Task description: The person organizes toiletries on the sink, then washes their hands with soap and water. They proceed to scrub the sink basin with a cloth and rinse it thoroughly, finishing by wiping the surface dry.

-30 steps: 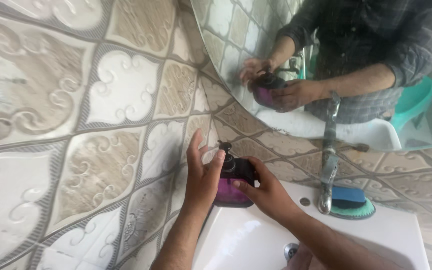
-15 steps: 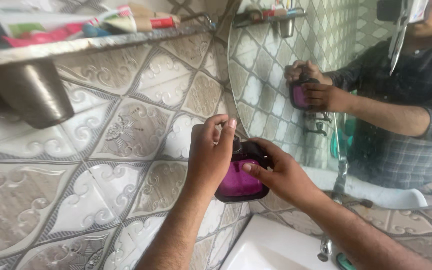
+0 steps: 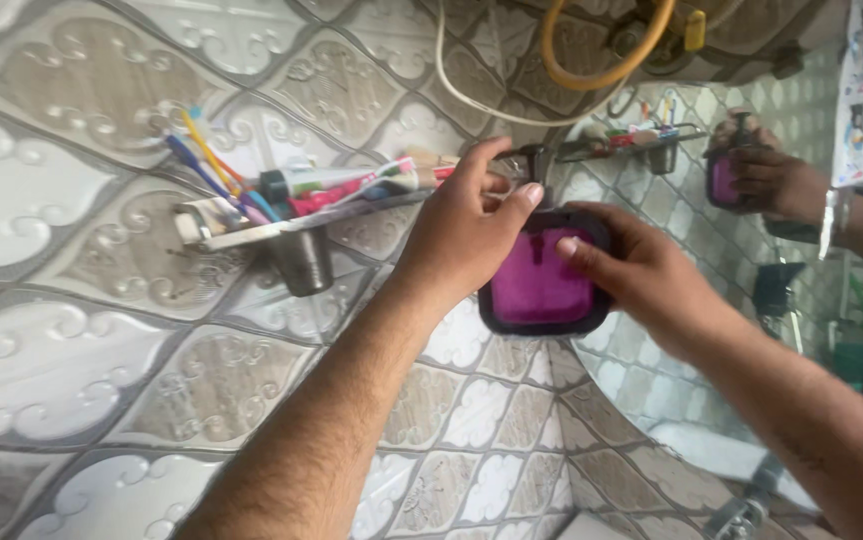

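Note:
I hold a purple soap dispenser bottle with a black rim and pump up against the tiled wall, just below the right end of a metal wall shelf. My left hand wraps its top and pump from the left. My right hand grips its right side, thumb on the front. The mirror at right reflects both the hands and the bottle.
The shelf carries toothbrushes, tubes of paste and a metal cup holder. A yellow hose and a white cable hang above. A tap and basin edge show at the bottom right.
Both hands have lifted the purple bottle from the basin's edge up along the wall to shelf height. The view has tilted upward with it.

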